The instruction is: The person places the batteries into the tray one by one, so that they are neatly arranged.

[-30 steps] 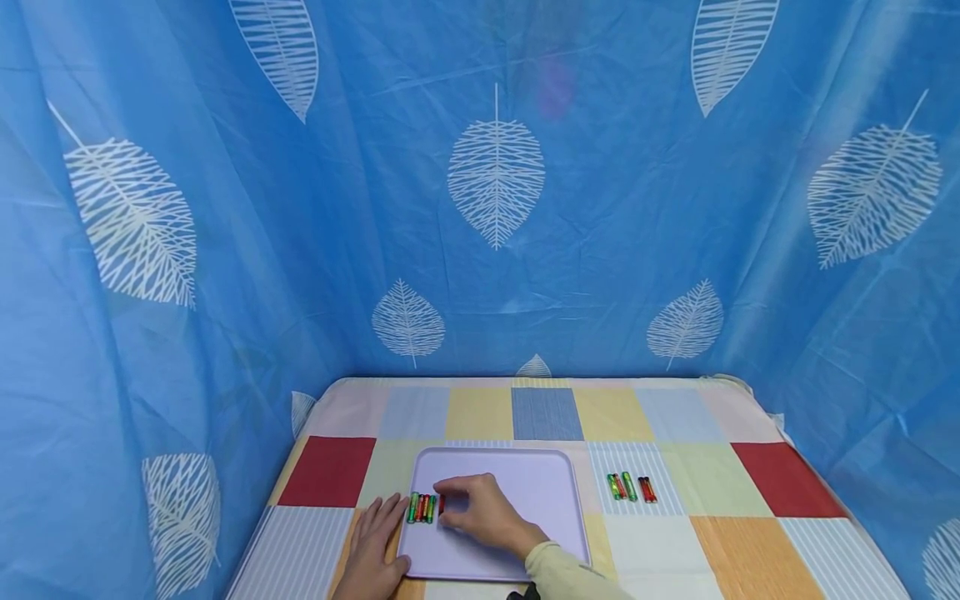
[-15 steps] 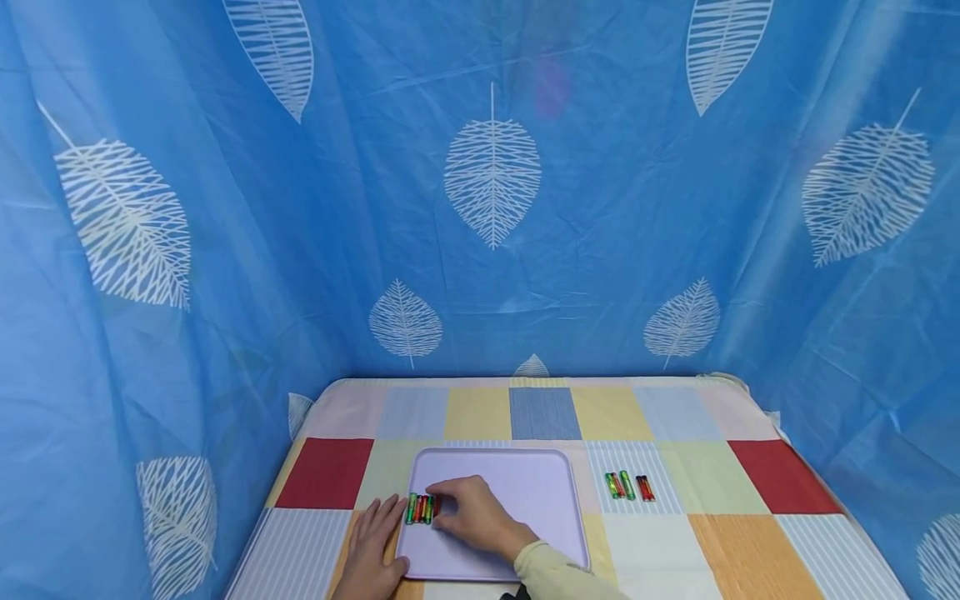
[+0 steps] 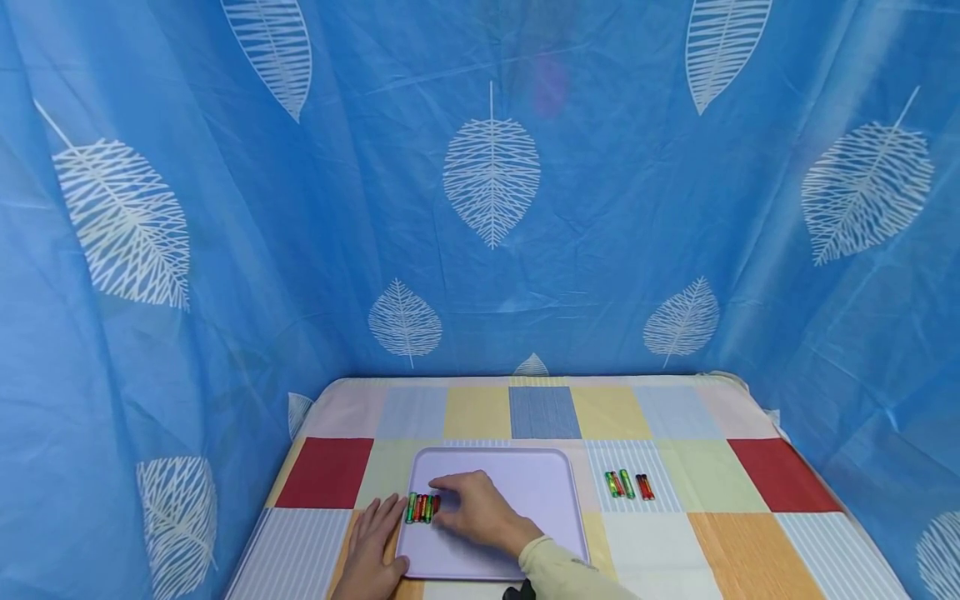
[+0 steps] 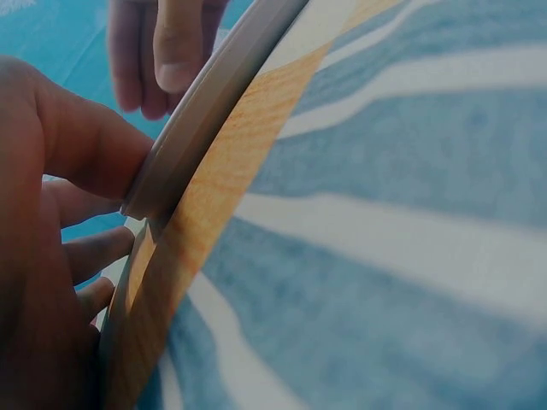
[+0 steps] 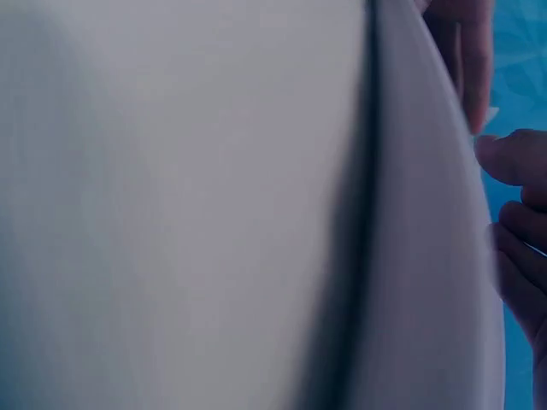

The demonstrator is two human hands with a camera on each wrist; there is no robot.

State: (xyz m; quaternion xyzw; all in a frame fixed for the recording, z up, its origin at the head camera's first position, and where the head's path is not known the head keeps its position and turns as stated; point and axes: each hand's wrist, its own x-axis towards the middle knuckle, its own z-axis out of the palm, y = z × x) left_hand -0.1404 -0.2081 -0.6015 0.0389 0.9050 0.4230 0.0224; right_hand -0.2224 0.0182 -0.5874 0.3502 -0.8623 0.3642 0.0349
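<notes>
A shallow lavender tray (image 3: 517, 475) lies on the tablecloth. Several small red and green batteries (image 3: 420, 508) stand side by side in a row at its left edge. My right hand (image 3: 480, 512) reaches over the tray, with thumb and index finger at the two ends of a red battery (image 3: 436, 504) on the row's right side. My left hand (image 3: 371, 550) lies along the tray's left edge, fingers extended. In the left wrist view the thumb (image 4: 102, 145) rests at the tray rim (image 4: 197, 111). The right wrist view catches my right hand (image 5: 521, 222) beyond the rim.
Right of the tray, more red and green batteries (image 3: 619, 484) lie on the patchwork tablecloth (image 3: 652, 542), with a red pair (image 3: 645, 487) slightly apart. A blue leaf-patterned curtain (image 3: 585, 292) encloses the table at the back and both sides.
The red battery has moved left with my right hand, from a gap beside the row up against it. Since then the right hand has shifted slightly back and upward. My left hand stays put.
</notes>
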